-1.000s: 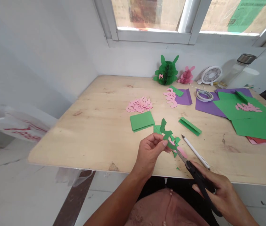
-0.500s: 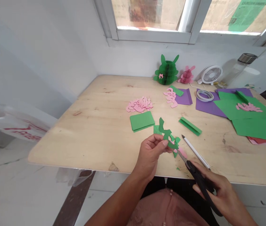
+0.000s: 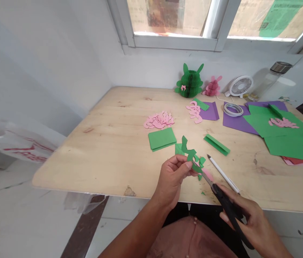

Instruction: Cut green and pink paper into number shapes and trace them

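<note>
Between the thumb and fingers of my left hand (image 3: 173,175) is a wavy cut piece of green paper (image 3: 190,153), held up over the table's front part. My right hand (image 3: 253,218) grips black-handled scissors (image 3: 228,204). Their blades reach the lower right end of the green piece, close to my left fingertips. Beneath lie small green scraps (image 3: 202,161) and a pink scrap (image 3: 207,175), partly hidden by the hand and blades. A white pen (image 3: 223,174) rests just beyond the scissors. Left of the green piece sits a folded green paper (image 3: 162,139).
Pink cut-outs (image 3: 159,120) form a pile on the wooden table (image 3: 100,143). Beyond them stand a green paper rabbit (image 3: 191,84), a pink one (image 3: 213,87), a small fan (image 3: 240,86) and a bottle (image 3: 272,79). A tape roll (image 3: 233,110) and green sheets (image 3: 293,147) lie right.
The green piece has turned slightly, and its lower end now sits more against the scissor blades. Both hands remain nearly in place.
</note>
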Demonstrator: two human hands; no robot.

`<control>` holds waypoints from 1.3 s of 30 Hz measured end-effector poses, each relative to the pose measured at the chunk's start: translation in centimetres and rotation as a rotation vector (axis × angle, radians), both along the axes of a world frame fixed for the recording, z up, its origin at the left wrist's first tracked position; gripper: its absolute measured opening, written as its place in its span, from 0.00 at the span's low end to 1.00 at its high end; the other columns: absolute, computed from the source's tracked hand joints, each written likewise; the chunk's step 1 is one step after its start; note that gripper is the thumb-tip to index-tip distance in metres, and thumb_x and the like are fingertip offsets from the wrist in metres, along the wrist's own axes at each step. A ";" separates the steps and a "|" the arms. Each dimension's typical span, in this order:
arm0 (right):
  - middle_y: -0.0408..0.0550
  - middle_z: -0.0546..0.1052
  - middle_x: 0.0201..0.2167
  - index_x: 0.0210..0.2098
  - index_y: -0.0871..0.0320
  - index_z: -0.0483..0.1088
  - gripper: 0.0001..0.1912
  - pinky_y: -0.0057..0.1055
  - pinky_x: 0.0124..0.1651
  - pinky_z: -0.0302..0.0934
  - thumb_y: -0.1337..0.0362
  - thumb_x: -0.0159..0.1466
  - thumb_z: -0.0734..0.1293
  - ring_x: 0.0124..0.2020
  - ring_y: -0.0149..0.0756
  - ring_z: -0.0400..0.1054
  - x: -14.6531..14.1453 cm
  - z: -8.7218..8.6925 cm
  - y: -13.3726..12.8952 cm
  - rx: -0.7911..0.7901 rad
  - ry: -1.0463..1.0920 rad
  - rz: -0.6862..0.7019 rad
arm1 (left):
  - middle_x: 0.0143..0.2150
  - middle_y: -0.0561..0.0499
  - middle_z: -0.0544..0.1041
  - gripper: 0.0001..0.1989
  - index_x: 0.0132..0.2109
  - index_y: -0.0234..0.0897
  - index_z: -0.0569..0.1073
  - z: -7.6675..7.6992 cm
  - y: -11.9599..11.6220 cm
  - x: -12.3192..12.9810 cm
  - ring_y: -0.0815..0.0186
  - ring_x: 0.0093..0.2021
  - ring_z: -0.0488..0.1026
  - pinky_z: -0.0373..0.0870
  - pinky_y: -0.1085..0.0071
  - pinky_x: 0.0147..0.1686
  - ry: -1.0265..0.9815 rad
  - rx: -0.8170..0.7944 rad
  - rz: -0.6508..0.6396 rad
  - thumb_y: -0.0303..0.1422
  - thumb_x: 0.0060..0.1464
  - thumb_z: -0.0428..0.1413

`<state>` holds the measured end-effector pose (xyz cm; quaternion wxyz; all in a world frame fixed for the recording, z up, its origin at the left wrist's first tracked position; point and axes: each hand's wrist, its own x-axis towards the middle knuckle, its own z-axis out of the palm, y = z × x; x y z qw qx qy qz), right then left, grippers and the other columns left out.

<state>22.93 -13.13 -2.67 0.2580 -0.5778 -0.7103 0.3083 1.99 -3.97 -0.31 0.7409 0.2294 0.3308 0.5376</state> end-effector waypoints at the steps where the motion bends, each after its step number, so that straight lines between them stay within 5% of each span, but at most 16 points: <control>1: 0.45 0.70 0.58 0.61 0.52 0.64 0.29 0.27 0.58 0.58 0.62 0.61 0.69 0.59 0.40 0.63 0.0 0.0 0.0 0.001 -0.001 -0.002 | 0.27 0.52 0.77 0.08 0.29 0.34 0.73 0.0 0.0 0.0 0.70 0.27 0.73 0.71 0.72 0.32 -0.004 -0.004 0.003 0.31 0.45 0.65; 39: 0.44 0.71 0.57 0.60 0.50 0.66 0.29 0.31 0.57 0.59 0.62 0.59 0.70 0.59 0.43 0.64 -0.5 0.0 -0.2 0.037 0.042 -0.067 | 0.28 0.53 0.77 0.10 0.30 0.36 0.71 0.2 -1.1 1.4 0.68 0.30 0.74 0.69 0.69 0.37 -0.135 -0.157 0.041 0.30 0.44 0.66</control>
